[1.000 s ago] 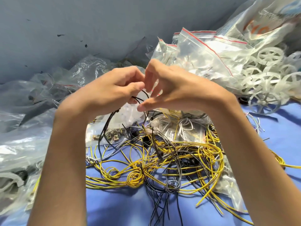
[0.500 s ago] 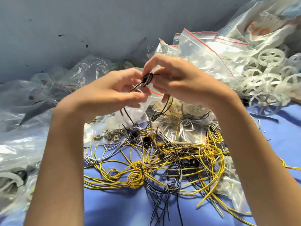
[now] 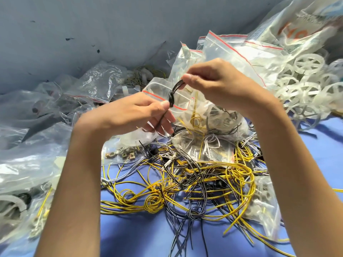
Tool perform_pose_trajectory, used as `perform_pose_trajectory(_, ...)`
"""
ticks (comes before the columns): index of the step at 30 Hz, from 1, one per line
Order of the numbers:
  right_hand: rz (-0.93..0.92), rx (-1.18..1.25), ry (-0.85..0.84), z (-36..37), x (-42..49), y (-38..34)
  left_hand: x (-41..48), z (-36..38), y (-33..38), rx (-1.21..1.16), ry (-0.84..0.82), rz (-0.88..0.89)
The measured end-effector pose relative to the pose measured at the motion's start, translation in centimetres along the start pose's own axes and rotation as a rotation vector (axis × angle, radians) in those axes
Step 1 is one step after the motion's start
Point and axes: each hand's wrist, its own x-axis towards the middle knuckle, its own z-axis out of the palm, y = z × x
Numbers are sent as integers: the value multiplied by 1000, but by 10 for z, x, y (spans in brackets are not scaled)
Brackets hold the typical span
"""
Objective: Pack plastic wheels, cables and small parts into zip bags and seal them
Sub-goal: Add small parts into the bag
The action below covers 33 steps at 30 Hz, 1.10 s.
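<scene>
Both hands have drawn apart, stretching a knotted black cable bundle (image 3: pixel 172 94) between them, above the yellow cable tangle (image 3: pixel 204 182) on the blue counter (image 3: pixel 324 154). The grip of the left hand (image 3: pixel 130 114) pinches the knot; the grip of the right hand (image 3: pixel 222 84) pinches the loop.
</scene>
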Motion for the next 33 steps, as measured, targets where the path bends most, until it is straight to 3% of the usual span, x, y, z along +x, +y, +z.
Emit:
perform_pose_trajectory(4,-36,36,19,7,5,-6,3,3,2,56,34,65)
perform_pose_trajectory(7,-62,177,14,7,4,-10,5,6,3,97,150,139)
perform_pose_trajectory(12,-82,345,-56,1,-1,-10,11,11,6,-132,407,224)
perform_pose_trajectory(17,-66,384,-164,-3,-3,-7,15,16,13,-168,600,249)
perform_pose_trajectory(20,-21,391,-261,-4,-8,-4,19,19,13,-82,659,176)
perform_pose_trajectory(24,-41,255,-154,-10,-8,-1,16,16,17,33,700,182)
perform_pose_trajectory(27,40,153,-14,-13,-4,7,15,13,20,81,929,246)
perform_pose_trajectory(29,107,103,8,-13,-1,12,16,12,21,264,1090,220)
perform_pose_trajectory(31,141,44,-55,-10,-2,12,18,10,16,472,1059,97)
perform_pose_trajectory(33,132,-48,-140,-6,-3,10,19,10,10,552,891,-44)
